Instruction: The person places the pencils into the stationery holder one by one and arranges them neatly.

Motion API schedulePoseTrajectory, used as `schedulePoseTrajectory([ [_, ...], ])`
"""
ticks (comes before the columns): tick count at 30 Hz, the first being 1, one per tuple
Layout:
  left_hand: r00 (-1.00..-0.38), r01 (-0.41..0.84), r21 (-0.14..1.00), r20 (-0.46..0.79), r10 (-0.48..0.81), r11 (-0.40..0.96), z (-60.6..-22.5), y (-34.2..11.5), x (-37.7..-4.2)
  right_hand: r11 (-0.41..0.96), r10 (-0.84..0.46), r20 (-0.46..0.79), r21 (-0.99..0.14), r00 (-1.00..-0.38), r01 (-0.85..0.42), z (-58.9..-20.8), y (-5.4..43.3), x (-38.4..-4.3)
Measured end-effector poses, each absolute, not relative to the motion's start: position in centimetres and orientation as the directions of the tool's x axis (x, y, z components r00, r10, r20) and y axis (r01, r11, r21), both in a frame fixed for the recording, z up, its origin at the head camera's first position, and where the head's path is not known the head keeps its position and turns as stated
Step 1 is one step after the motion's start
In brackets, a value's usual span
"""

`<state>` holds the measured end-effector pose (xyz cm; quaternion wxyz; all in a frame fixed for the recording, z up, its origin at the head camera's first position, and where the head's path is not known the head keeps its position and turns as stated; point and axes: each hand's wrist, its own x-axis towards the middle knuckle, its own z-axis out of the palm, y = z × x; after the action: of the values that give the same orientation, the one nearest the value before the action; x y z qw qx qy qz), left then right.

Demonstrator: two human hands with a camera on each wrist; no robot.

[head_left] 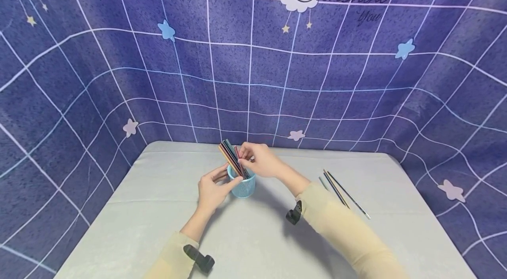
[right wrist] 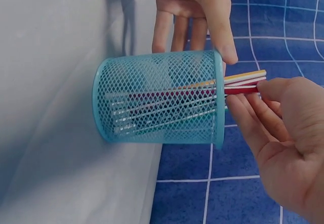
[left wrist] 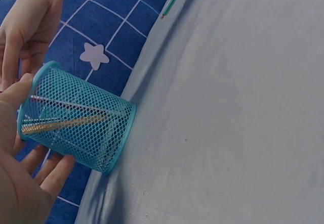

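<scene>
A light-blue mesh pencil cup stands on the table, holding several colored pencils that lean to the left in the head view. My left hand grips the cup from its left side, thumb at the rim and fingers along the mesh in the left wrist view. Above the opening, my right hand pinches the upper end of a red pencil, whose lower part is inside the cup. Through the mesh, a yellow-orange pencil shows beside others.
Several loose pencils lie on the grey-white tabletop, right of the cup and beyond the right forearm. A blue grid-patterned curtain with stars and clouds surrounds the table's back and sides. Each sleeve carries a black wrist device.
</scene>
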<state>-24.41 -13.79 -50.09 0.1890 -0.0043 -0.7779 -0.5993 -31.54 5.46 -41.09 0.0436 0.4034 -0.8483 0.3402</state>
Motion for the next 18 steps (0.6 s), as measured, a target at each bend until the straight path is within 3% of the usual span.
schedulePoseTrajectory([
  [7, -0.932, 0.227, 0.929, 0.294, -0.213, 0.291, -50.1, -13.9, -24.5, 0.461, -0.68, 0.338, -0.493, -0.65, -0.738, -40.5, 3.8, -31.7],
  [18, -0.927, 0.232, 0.931, 0.299, -0.226, 0.282, -50.3, -13.8, -24.5, 0.516, -0.66, 0.347, -0.436, -0.667, -0.737, -40.8, 2.0, -32.2],
])
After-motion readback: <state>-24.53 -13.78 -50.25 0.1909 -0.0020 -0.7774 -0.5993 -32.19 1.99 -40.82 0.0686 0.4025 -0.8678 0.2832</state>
